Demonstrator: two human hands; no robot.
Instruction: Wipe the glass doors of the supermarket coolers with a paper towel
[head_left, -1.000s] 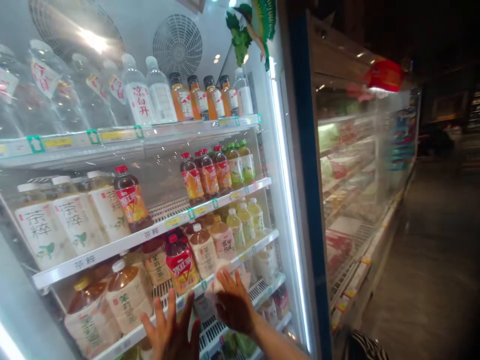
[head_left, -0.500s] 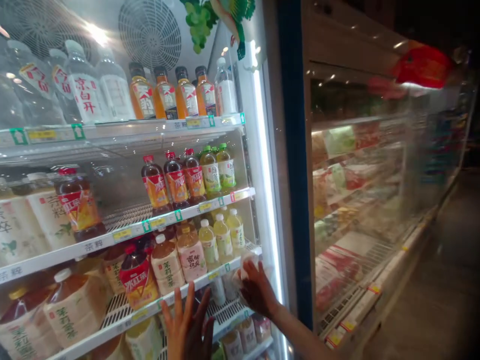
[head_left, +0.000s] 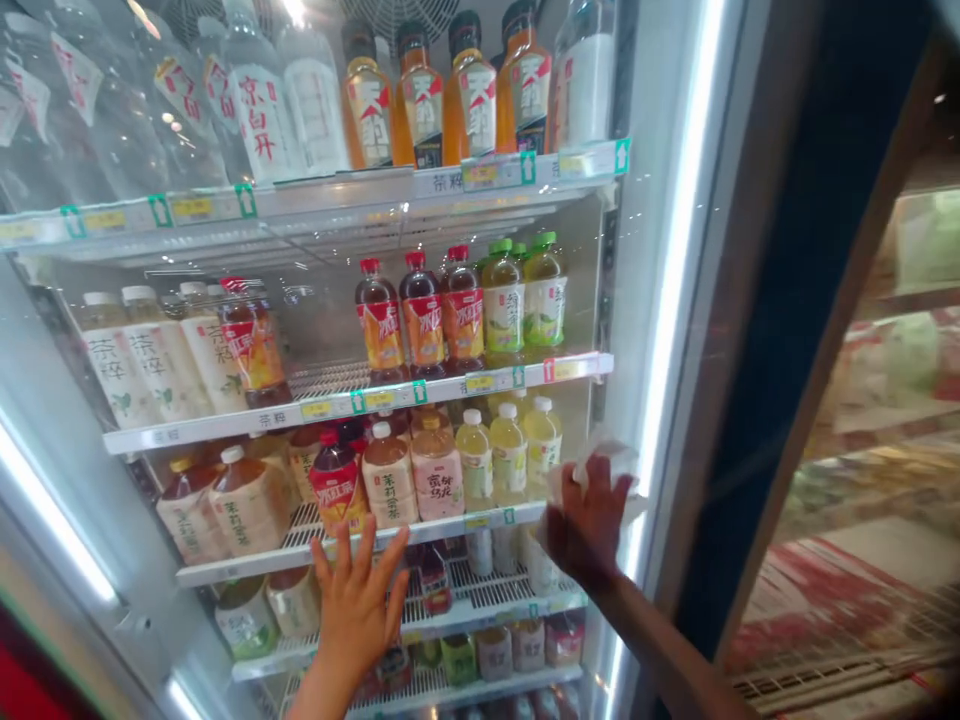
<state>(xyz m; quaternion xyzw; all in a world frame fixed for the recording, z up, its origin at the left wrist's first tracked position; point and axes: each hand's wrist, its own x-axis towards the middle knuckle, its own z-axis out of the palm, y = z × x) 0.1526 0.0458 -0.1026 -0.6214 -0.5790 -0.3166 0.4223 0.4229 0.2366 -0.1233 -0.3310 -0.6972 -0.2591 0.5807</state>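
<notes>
My left hand (head_left: 358, 605) is raised with fingers spread against or just before the clear glass of a lit drinks fridge; whether it touches I cannot tell. Farther right, my right hand (head_left: 592, 520) presses a thin whitish cloth or tissue (head_left: 619, 462) to the glass by the right side of the fridge. Behind the glass, above my left fingertips, stand a large red-labelled iced tea bottle (head_left: 337, 485) and a pale-labelled tea bottle (head_left: 390, 480). Small yellow drink bottles (head_left: 508, 455) are closest to my right hand.
Water bottles (head_left: 259, 110) and orange drink bottles (head_left: 480, 100) line the upper fridge shelf (head_left: 352, 187). A bright light strip (head_left: 679, 250) runs down the right side, beside a dark blue frame (head_left: 795, 260). Another case with packaged goods (head_left: 817, 590) stands beyond it.
The view has turned to the right and down, so the fridge's left side and lower shelves now show. My right hand with the cloth has moved slightly up along the glass.
</notes>
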